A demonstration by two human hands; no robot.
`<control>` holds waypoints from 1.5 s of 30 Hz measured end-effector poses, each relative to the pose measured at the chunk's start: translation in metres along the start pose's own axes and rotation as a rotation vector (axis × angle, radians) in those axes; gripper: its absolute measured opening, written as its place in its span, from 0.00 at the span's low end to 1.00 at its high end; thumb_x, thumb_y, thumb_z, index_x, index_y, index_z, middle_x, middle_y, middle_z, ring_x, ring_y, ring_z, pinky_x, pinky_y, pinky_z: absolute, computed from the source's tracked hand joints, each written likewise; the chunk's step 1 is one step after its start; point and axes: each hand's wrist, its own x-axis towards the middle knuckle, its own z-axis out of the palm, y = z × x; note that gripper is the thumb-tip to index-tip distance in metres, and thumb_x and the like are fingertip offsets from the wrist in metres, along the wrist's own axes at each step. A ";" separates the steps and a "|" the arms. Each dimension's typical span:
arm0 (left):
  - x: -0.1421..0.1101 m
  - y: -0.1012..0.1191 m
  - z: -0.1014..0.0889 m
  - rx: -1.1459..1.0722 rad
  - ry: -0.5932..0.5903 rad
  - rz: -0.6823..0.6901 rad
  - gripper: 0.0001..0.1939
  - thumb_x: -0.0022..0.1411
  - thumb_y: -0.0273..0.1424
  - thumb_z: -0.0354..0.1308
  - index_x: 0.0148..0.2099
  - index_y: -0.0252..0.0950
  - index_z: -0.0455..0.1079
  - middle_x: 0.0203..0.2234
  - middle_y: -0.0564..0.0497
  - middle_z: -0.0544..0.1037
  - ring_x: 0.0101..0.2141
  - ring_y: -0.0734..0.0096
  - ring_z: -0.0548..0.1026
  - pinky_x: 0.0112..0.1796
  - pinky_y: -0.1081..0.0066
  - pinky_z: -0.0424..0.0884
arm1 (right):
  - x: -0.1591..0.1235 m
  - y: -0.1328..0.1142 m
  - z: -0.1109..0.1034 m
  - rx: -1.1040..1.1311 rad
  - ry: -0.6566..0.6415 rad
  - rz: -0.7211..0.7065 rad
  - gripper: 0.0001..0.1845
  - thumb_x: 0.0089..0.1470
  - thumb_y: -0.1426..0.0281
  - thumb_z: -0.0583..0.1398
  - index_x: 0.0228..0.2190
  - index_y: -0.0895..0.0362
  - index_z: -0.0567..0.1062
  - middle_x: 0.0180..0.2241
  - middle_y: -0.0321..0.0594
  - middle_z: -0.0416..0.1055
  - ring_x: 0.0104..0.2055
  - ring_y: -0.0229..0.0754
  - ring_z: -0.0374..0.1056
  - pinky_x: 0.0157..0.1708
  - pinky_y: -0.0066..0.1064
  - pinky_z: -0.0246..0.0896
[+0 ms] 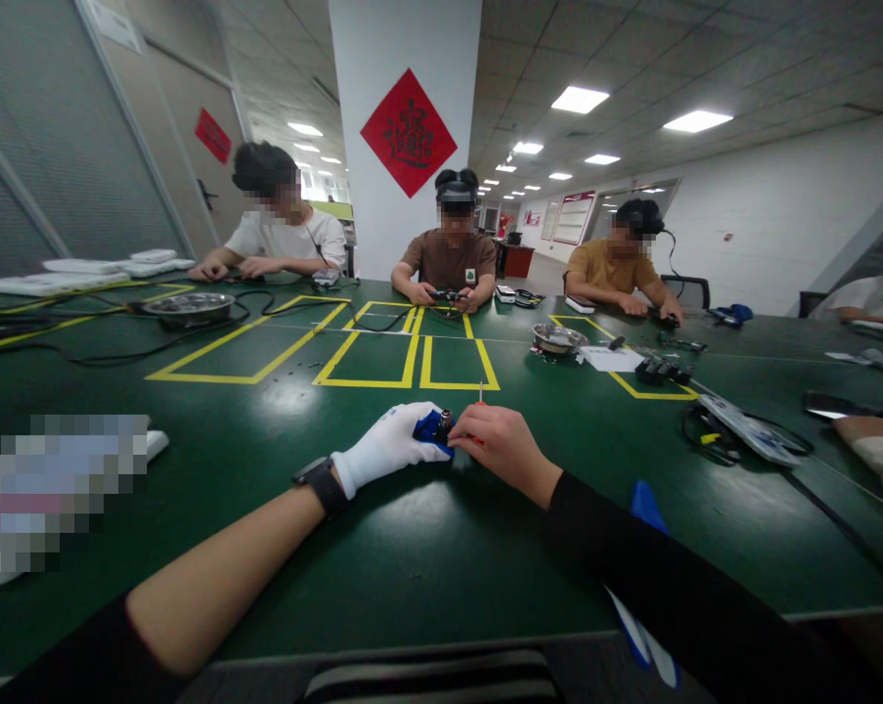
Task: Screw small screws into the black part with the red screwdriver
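Note:
My left hand [401, 438] wears a white glove with a blue palm and is closed round a small dark part with a metallic cylinder [446, 418] on top. Bare, my right hand [506, 445] grips a screwdriver [480, 393] with a red handle, its thin metal shaft pointing up and away from me. The right fingertips are up against the dark part; whether they pinch it too, I cannot tell. Both hands are held close together over the green table [280, 567]. Beneath my right forearm lies a blue and white glove [647, 506], partly covered by the sleeve.
Yellow tape outlines [368, 383] mark the table ahead. A metal bowl [558, 338] and black parts [663, 370] stand right of centre, near a white power strip-like device [749, 430] with cables. Another metal bowl [190, 309] stands left among black cables. Several people sit opposite.

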 end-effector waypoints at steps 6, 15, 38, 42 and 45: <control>0.000 -0.002 0.001 0.016 0.006 0.009 0.17 0.50 0.40 0.65 0.40 0.36 0.70 0.33 0.53 0.75 0.35 0.67 0.72 0.37 0.70 0.67 | 0.000 0.001 0.000 0.028 -0.024 0.019 0.02 0.55 0.71 0.62 0.31 0.56 0.77 0.34 0.37 0.75 0.36 0.38 0.70 0.39 0.28 0.58; 0.000 -0.001 0.001 0.004 0.002 0.013 0.18 0.50 0.41 0.64 0.39 0.36 0.70 0.32 0.54 0.75 0.34 0.67 0.73 0.37 0.70 0.66 | 0.001 -0.001 -0.003 0.003 -0.059 0.010 0.03 0.56 0.72 0.60 0.34 0.56 0.76 0.35 0.37 0.74 0.36 0.37 0.70 0.37 0.27 0.58; 0.000 0.001 0.000 0.009 0.011 0.009 0.17 0.50 0.41 0.64 0.39 0.36 0.70 0.33 0.53 0.75 0.34 0.67 0.72 0.37 0.70 0.66 | 0.003 -0.002 -0.007 -0.214 -0.084 -0.148 0.06 0.59 0.70 0.56 0.35 0.56 0.74 0.34 0.40 0.72 0.35 0.39 0.66 0.34 0.30 0.53; 0.000 0.003 0.000 0.004 0.009 0.010 0.16 0.51 0.41 0.64 0.38 0.36 0.70 0.32 0.54 0.75 0.33 0.68 0.72 0.36 0.71 0.66 | 0.005 -0.005 -0.008 -0.263 -0.115 -0.155 0.06 0.60 0.70 0.55 0.34 0.58 0.72 0.34 0.41 0.72 0.35 0.39 0.66 0.34 0.30 0.53; 0.000 0.004 -0.001 -0.001 0.009 0.012 0.17 0.50 0.41 0.64 0.39 0.36 0.70 0.33 0.54 0.75 0.34 0.67 0.72 0.37 0.70 0.66 | 0.006 -0.005 -0.007 -0.261 -0.121 -0.150 0.06 0.60 0.70 0.55 0.34 0.58 0.72 0.34 0.40 0.71 0.35 0.39 0.66 0.34 0.30 0.53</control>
